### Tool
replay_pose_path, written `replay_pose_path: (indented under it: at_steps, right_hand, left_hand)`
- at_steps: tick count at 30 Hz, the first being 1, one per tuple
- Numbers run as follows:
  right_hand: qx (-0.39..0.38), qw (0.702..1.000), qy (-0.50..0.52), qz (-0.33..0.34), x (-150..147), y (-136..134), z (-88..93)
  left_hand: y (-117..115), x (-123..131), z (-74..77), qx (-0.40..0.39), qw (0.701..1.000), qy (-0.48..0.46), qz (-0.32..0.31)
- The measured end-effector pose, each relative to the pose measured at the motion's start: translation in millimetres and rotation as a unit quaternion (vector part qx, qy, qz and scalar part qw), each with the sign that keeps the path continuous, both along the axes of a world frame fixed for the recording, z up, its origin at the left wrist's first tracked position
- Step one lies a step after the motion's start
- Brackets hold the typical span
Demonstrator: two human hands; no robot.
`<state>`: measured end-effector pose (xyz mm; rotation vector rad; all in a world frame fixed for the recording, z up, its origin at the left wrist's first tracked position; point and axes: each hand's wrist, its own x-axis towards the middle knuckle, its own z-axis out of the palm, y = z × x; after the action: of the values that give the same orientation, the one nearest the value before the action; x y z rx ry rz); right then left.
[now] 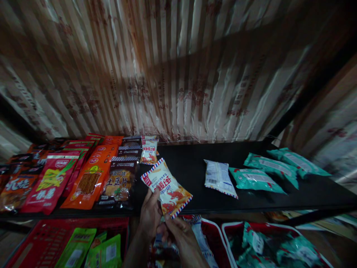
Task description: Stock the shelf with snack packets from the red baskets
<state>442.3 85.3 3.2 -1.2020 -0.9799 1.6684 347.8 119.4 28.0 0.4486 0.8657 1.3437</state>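
A white-and-orange snack bag [169, 188] with a striped red-and-blue edge is held tilted just above the front edge of the black shelf. My left hand [150, 214] pinches its lower left side, thumb on the front. At the bottom edge, my right hand [180, 230] grips the bag between thumb and fingers; some of those fingers are hidden. Behind it, similar bags [150, 149] stand in a row beside dark potato-chip packets [118, 178]. Another similar bag [220, 176] lies back side up on the shelf, right of my hands.
Orange packets [90, 178] and red packets [51, 182] line the shelf's left. Several teal bags [258, 179] lie on the black shelf [189, 152] at right. Below are a red basket [41, 238] with green packets, another basket [216, 238] and one with teal bags [230, 227].
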Motion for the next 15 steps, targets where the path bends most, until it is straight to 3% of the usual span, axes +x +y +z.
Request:
replay_pose_path:
  at_steps: [3,6,8,11,15]
  right_hand:
    - [0.04,0.99,-0.055,0.12,14.1,6.5,9.1]
    - [0.062,0.948,-0.097,0.296,46.1,17.5,28.2]
    - [0.04,0.935,-0.104,0.336,69.0,26.2,39.7]
    - [0.025,0.961,-0.114,0.252,89.8,38.7,47.6]
    - [0.06,0.996,-0.068,-0.001,83.9,53.2,43.0]
  left_hand:
    - [4.9,-5.0,-5.5,0.017,0.998,-0.042,0.041]
    - [6.2,-13.4,-8.2,0.027,0.996,-0.044,0.07]
    - [5.6,-19.0,-9.1,0.029,0.996,-0.04,0.071]
    - [4.5,-23.9,-10.9,0.024,0.998,-0.036,0.046]
    - [3.2,-23.4,-14.7,0.007,1.0,-0.018,0.0]
